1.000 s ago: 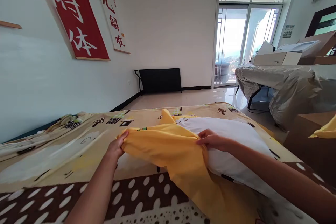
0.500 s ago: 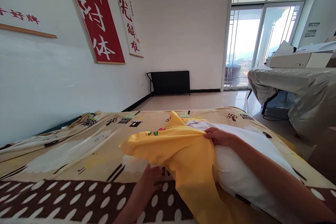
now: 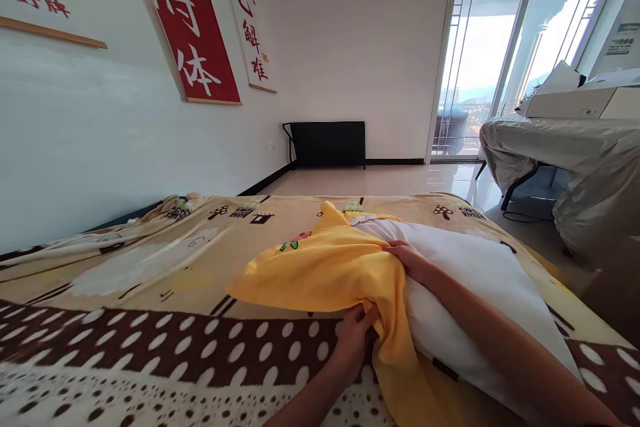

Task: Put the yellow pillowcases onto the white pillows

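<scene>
A yellow pillowcase (image 3: 310, 267) with a small printed pattern covers the left end of a white pillow (image 3: 470, 273). My right hand (image 3: 407, 259) is closed on the pillowcase's edge, on top of the pillow. Lower down, my left hand (image 3: 357, 330) pinches a fold of the yellow cloth near its front side. The rest of the pillowcase hangs in loose folds toward me. Both lie on a patterned blanket (image 3: 150, 273) in beige and brown with white dots. Part of the pillow inside the case is hidden.
The blanket's far edge ends before a tiled floor (image 3: 400, 180). A black folded panel (image 3: 327, 143) leans by the back wall. At the right stands a plastic-covered table (image 3: 565, 140) with a white box (image 3: 570, 103). Scrolls hang on the left wall.
My left hand has moved right and closed on the pillowcase's front fold. My right hand has stayed on the case's edge. The view has tilted slightly down.
</scene>
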Available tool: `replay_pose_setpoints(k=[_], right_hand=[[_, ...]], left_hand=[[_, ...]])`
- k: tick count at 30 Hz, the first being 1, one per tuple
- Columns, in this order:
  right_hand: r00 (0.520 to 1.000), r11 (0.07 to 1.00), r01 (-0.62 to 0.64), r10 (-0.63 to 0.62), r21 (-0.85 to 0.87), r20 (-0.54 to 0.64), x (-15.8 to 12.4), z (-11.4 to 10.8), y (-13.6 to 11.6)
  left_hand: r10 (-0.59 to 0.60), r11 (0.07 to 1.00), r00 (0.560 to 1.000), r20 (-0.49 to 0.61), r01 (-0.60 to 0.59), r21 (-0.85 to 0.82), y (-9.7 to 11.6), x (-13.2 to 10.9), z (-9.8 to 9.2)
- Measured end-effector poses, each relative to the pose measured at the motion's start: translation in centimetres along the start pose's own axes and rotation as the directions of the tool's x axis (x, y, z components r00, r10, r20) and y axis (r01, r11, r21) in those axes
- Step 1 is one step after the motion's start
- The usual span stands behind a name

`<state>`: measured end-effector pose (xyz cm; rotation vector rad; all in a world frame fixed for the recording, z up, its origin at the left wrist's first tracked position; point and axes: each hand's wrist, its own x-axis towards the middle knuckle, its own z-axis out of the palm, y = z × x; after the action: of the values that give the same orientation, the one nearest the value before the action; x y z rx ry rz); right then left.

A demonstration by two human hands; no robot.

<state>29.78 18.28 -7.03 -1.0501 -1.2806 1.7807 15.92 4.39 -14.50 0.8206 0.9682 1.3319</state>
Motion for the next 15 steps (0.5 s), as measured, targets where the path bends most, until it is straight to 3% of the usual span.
replay_pose_setpoints(k=[3,7,9,12,15], right_hand=[[0.987,0.999,-0.035,0.037,-0.014,0.158,-1.5,-0.4,-0.1],[0.852,0.987,-0.010,0.093,-0.162,0.516,-3.2,-1.2,-0.3],[0.839,0.992,0.015,0.054,-0.123,0.541,-3.5,-1.3,0.0],[0.885,1.000,-0.020,0.026,-0.018,0.464,-3.6,-1.0,0.8],[0.914,0.998,-0.044,0.022,0.046,0.405,-3.7,-0.4,1.8]], left_hand=[[-0.059,0.998,0.998,0.031,0.058,0.031,-0.2,0.1,-0.5],[-0.188,0.975,0.979,0.071,0.178,0.136,0.5,-0.9,-2.8],[-0.282,0.949,0.958,0.046,0.271,0.162,1.0,-1.5,-3.8],[-0.394,0.910,0.918,-0.029,0.395,0.128,1.7,-1.5,-4.5],[-0.299,0.953,0.932,-0.208,0.305,-0.003,2.2,-0.5,-4.0]])
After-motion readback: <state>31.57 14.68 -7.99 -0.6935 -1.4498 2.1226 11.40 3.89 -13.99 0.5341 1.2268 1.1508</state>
